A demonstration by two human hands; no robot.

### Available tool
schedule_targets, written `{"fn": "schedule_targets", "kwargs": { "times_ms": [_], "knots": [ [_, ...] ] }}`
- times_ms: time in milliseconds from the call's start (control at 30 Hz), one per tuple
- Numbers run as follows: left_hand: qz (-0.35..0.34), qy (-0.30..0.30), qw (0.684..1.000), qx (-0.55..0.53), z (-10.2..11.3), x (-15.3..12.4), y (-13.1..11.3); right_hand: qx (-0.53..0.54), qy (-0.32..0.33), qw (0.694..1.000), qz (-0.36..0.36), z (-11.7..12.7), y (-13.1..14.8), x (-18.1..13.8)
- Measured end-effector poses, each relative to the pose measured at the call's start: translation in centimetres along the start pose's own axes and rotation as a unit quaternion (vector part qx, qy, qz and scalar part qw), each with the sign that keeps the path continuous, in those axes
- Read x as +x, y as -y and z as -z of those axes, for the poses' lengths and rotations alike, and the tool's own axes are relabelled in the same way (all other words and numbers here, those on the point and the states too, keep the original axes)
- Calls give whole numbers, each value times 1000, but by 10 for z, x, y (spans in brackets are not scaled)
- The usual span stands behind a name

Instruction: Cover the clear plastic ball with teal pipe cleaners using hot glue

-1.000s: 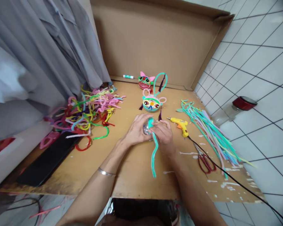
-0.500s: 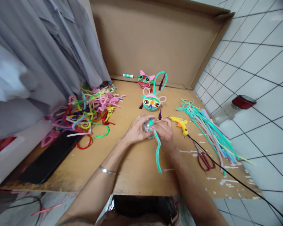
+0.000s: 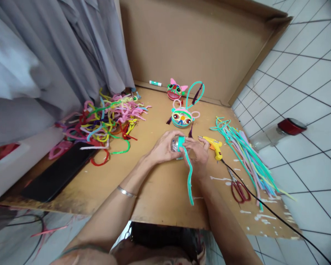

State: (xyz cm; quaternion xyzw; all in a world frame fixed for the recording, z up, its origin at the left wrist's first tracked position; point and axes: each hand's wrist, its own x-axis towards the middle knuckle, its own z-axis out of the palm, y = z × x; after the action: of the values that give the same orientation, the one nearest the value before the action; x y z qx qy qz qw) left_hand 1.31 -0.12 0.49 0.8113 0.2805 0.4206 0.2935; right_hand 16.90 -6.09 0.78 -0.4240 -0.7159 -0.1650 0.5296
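Note:
Over the middle of the table, my left hand (image 3: pixel 164 148) curls round a clear plastic ball (image 3: pixel 175 144). A turquoise pipe cleaner (image 3: pixel 190 180) wraps the ball in a band, and its loose end hangs toward the table's front edge. My right hand (image 3: pixel 199 154) is closed at the band's right side, its fingers on the pipe cleaner; the exact pinch is partly hidden. Just beyond my hands sits a decorated ball with a face, pink loop ears and purple tassels (image 3: pixel 182 117). Behind it is a pink-eared one with an open red mouth (image 3: pixel 174 92).
A yellow glue gun (image 3: pixel 215 146) and red-handled scissors (image 3: pixel 239 189) lie right of my hands, a cord trailing frontward. Long pipe cleaners (image 3: pixel 248 162) lie further right. Left are a tangled pile of bent ones (image 3: pixel 113 117) and a black tray-like object (image 3: pixel 59 173). Cardboard (image 3: pixel 195 48) stands behind.
The view has shifted and tilted a little, so most things appear further right. My right fingers have slid slightly off the turquoise band, showing more of it; both hands remain at the ball.

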Motion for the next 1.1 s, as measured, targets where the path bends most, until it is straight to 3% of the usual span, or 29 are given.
{"fn": "schedule_targets", "kwargs": {
  "times_ms": [333,500,867,1100],
  "knots": [
    [-72,18,997,9,4,2,-2,-38,-6,998,53,-1,-2,1],
    [-74,27,997,19,4,4,-2,-41,-5,998,54,-1,-3,0],
    [-124,47,989,72,3,4,8,1,20,1000,-12,3,-4,1],
    [-120,54,986,105,-2,1,10,24,30,999,-32,3,-7,2]
  ]
}}
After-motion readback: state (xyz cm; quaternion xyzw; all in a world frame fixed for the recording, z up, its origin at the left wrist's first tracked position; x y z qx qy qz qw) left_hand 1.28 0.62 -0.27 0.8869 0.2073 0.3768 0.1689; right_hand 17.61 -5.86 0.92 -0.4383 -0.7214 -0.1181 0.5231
